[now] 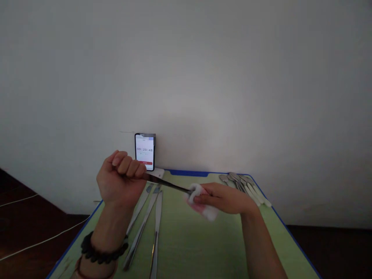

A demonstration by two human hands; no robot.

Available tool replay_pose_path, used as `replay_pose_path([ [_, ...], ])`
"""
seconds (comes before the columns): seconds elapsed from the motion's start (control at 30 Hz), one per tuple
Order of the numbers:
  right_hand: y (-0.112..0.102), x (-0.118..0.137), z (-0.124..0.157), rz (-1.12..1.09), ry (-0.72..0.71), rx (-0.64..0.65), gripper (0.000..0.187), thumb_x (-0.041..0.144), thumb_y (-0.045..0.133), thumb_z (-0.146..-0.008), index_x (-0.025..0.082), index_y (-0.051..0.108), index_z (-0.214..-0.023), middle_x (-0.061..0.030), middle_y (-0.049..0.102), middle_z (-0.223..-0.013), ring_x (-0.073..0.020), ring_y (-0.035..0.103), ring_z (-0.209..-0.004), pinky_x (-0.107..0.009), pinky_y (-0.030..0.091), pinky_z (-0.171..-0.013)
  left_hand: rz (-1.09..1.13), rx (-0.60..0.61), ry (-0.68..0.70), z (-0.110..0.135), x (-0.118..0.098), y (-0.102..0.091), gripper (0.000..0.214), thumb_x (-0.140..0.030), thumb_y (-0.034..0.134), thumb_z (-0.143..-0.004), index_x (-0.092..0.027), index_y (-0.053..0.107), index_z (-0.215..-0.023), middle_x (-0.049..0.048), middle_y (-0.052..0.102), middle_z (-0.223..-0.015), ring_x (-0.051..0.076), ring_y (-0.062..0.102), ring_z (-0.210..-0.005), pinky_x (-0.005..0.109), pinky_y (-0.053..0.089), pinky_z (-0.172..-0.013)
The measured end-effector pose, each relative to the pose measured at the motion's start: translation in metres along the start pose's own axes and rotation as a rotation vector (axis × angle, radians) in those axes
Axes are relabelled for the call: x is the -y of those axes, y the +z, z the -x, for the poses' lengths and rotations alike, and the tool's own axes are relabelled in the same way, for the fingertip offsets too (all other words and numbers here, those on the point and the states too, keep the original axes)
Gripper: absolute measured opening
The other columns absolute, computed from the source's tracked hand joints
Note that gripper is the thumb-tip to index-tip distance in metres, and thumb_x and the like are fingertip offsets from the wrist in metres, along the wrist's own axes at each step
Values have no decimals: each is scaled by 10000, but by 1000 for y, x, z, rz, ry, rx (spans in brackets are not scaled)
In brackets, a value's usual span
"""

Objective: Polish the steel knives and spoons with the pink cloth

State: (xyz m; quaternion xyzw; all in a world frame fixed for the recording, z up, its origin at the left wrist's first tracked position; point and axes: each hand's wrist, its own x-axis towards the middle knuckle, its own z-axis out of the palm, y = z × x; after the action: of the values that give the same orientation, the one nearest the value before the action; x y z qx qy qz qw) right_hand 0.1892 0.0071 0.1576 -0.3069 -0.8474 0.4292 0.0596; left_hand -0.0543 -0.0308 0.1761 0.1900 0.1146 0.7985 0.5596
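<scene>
My left hand [120,176] is a closed fist round the handle of a table knife [170,185], whose blade points right above the green mat [188,240]. My right hand [223,198] pinches a white and pink cloth [200,201] around the far end of that blade. A dark bead bracelet [100,250] sits on my left wrist.
Three knives [148,217] lie side by side on the mat under my left arm. A bunch of white-handled spoons [245,186] rests at the mat's far right corner. A phone [145,151] showing a timer leans against the white wall. White cables [35,242] run over the dark floor at left.
</scene>
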Motion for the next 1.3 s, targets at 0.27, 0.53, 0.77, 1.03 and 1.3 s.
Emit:
replay_pose_path([
  [0.27,0,8,3,46,33,39,282,387,454,-890,161,569,-766,15,536,-682,-102,477,-612,-204,349,-564,30,-17,-31,1,9,-4,348,-160,247,-895,-208,142,-567,-84,19,-472,92,48,-375,239,133,-346],
  [0.53,11,16,-7,-36,34,153,300,411,423,-896,180,463,-710,46,446,-609,-81,401,-539,-195,314,-510,2,-20,-198,18,38,11,404,-233,235,-914,-211,155,-518,-89,1,-444,96,-23,-379,239,120,-329],
  [0.77,18,13,-19,-57,-23,131,294,391,425,-891,186,414,-680,47,424,-613,-82,372,-548,-202,318,-524,-75,-59,-355,27,66,10,406,-244,276,-875,-213,123,-501,-90,-6,-422,99,-27,-379,219,161,-325],
  [1.03,-4,-1,13,-109,108,1,315,480,445,-858,192,563,-809,22,477,-673,-99,426,-580,-199,341,-503,-87,-2,-118,15,36,4,405,-244,354,-853,-210,173,-493,-96,16,-429,87,19,-360,210,211,-344],
  [1.3,-11,0,26,114,209,-154,315,486,466,-845,194,556,-767,-4,559,-689,-136,499,-622,-234,368,-561,-51,-212,-174,6,65,-5,161,-158,458,-767,-186,420,-613,-58,449,-562,82,485,-516,213,410,-536],
])
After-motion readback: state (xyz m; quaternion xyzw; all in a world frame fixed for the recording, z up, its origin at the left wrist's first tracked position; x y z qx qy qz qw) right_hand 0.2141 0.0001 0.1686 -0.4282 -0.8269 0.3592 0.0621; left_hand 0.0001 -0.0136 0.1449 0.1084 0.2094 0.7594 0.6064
